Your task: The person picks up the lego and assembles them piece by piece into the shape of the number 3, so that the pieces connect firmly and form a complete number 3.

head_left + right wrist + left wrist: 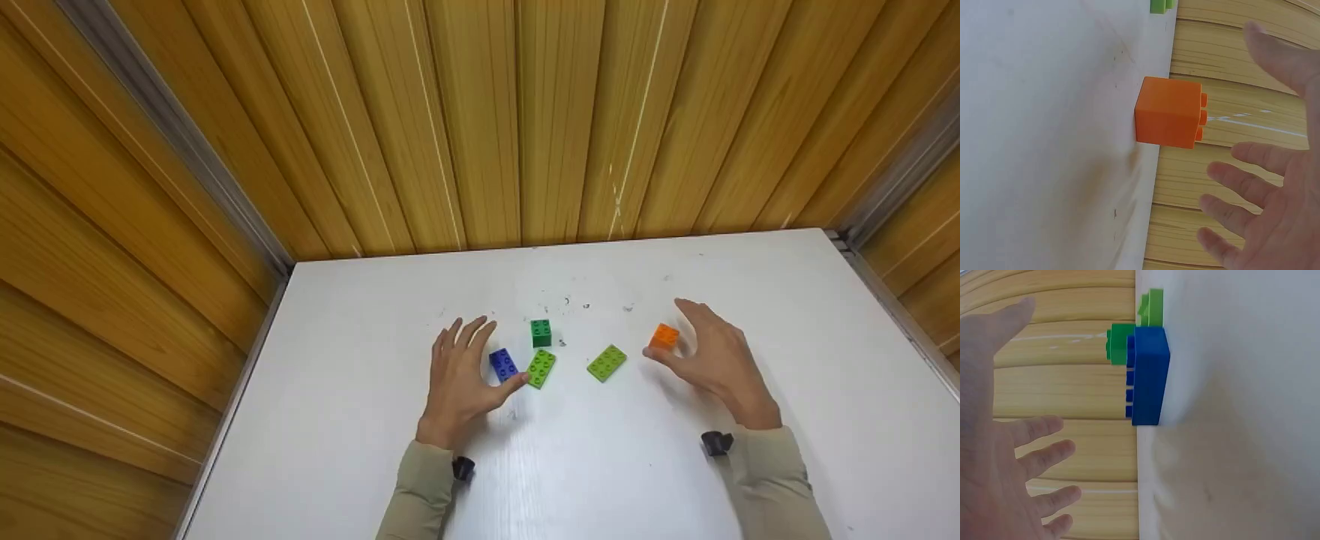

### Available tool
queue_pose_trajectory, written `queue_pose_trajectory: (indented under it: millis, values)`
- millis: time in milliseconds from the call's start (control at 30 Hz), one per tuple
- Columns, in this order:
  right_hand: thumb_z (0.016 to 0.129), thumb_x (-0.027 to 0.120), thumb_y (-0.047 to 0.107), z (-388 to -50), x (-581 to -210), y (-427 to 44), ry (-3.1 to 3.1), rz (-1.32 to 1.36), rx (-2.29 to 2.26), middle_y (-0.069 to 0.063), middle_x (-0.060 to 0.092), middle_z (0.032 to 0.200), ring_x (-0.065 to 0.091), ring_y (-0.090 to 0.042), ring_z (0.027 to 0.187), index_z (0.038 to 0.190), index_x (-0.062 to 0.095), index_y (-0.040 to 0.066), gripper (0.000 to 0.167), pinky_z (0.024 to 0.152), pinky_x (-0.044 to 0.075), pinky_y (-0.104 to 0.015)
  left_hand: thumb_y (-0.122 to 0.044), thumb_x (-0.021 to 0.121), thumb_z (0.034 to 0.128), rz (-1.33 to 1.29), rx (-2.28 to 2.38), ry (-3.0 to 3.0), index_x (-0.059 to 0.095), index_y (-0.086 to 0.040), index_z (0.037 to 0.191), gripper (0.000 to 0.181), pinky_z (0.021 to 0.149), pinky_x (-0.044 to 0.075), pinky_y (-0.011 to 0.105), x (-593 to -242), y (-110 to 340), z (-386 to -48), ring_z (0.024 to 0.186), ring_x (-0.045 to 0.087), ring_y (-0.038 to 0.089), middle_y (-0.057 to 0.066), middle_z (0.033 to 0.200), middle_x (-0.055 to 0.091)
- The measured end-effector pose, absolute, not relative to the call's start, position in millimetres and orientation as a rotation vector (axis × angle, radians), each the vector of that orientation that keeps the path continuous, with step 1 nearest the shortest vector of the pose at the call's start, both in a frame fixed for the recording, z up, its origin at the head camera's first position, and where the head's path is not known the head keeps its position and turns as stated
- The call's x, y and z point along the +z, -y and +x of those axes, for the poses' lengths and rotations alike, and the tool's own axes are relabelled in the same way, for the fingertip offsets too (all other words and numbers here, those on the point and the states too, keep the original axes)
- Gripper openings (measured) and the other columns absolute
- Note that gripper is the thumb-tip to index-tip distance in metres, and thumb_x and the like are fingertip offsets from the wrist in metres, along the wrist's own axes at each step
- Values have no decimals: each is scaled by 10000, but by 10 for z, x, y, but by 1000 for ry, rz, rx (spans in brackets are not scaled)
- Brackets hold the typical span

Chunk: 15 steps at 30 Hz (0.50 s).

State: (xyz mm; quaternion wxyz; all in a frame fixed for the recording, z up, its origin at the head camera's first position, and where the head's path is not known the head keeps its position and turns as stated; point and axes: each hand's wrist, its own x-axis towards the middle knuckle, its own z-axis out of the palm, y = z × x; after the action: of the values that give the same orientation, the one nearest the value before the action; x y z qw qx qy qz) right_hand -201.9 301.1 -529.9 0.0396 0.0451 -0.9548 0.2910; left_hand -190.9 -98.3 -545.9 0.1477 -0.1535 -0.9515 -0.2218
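My left hand (463, 379) hovers with spread fingers beside a blue toy brick (503, 364); the left wrist view shows a gap between the fingers (1044, 458) and that brick (1150, 377). A lime green brick (541, 368) lies just right of the blue one, near my left thumb in the head view. Behind them stands a dark green square brick (541, 333). My right hand (720, 360) has its thumb and fingers apart around an orange square brick (664, 337). In the right wrist view the orange brick (1167, 112) sits on the table, untouched.
A second lime green brick (607, 363) lies between the hands. Everything rests on a white table (570, 465) with small dark marks. Yellow wood-look panels (480, 127) rise behind it and at both sides. Black straps (718, 443) sit at the wrists.
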Motion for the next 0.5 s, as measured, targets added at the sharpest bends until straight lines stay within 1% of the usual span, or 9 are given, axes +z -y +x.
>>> queue_pose_trajectory:
  millis: [133, 233, 300, 500]
  values:
    - [850, 827, 656, -2023, -5319, -2996, 2987, 110, 998, -312, 331, 1681, 301, -565, 1529, 1646, 334, 11, 1137, 1216, 254, -754, -750, 748, 827, -490, -702, 2705, 604, -159, 1511, 916, 1269, 298, 620, -5481, 891, -1870, 1521, 449, 389, 31, 1536, 614]
    - [859, 842, 614, -2041, -5333, -2950, 3025, 89, 1067, -319, 313, 1686, 287, -568, 1536, 1652, 323, 14, 1122, 1227, 256, -740, -704, 783, 831, -506, -732, 2690, 645, -147, 1464, 855, 1255, 333, 606, -5504, 824, -1848, 1487, 494, 375, 24, 1481, 659]
    - [878, 847, 564, -2057, -5341, -2917, 3036, 71, 1105, -322, 332, 1675, 297, -566, 1533, 1647, 335, 9, 1077, 1227, 266, -735, -697, 782, 841, -512, -721, 2700, 663, -146, 1441, 823, 1245, 356, 591, -5522, 783, -1843, 1470, 515, 363, 17, 1459, 675]
    - [927, 850, 385, -2083, -5383, -2860, 3017, 7, 1199, -343, 456, 1587, 450, -556, 1437, 1608, 385, -35, 926, 1201, 372, -681, -649, 797, 870, -551, -667, 2768, 699, -109, 1398, 762, 1242, 390, 539, -5557, 675, -1844, 1443, 552, 340, 33, 1408, 705]
